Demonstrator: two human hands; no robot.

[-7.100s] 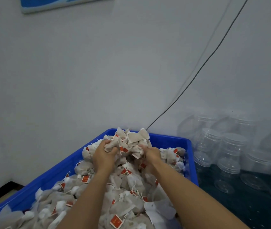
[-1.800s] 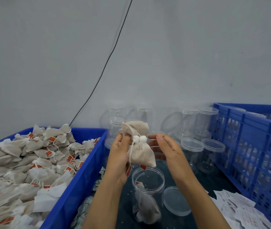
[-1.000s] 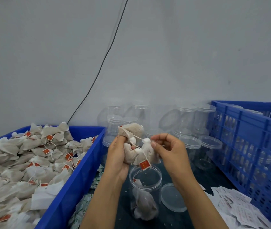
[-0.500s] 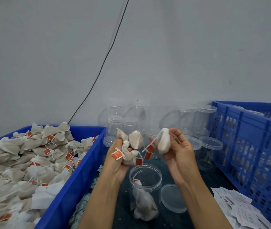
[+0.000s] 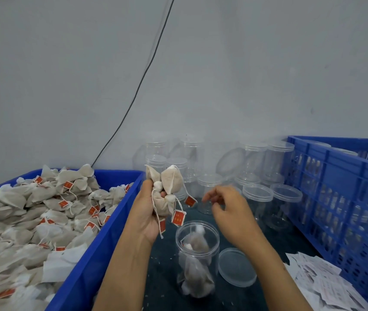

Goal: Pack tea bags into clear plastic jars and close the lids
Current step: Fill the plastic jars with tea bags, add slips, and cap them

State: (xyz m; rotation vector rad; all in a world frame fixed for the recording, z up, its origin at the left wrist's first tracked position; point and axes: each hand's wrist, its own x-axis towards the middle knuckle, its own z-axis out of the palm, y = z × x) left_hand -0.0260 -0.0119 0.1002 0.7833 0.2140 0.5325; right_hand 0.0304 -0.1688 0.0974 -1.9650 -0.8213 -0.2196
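Observation:
My left hand point(image 5: 146, 212) grips a bunch of beige tea bags point(image 5: 167, 187) with red tags dangling, held just above and left of an open clear jar point(image 5: 197, 259). The jar stands on the dark table and holds a few tea bags, one near its mouth. My right hand point(image 5: 230, 212) hovers above the jar's right side, fingers loosely curled and holding nothing. The jar's clear lid point(image 5: 237, 267) lies flat on the table beside it. A blue crate point(image 5: 93, 261) at the left is heaped with tea bags point(image 5: 32, 216).
Several empty clear jars point(image 5: 257, 191) with lids crowd the table by the grey wall. A second blue crate point(image 5: 344, 198) holding jars stands at the right. Loose paper slips point(image 5: 322, 286) lie at the lower right. A black cable point(image 5: 138, 86) runs down the wall.
My right hand has let go of its tea bag, which now lies in the jar, and has dropped lower. My left hand keeps its bunch.

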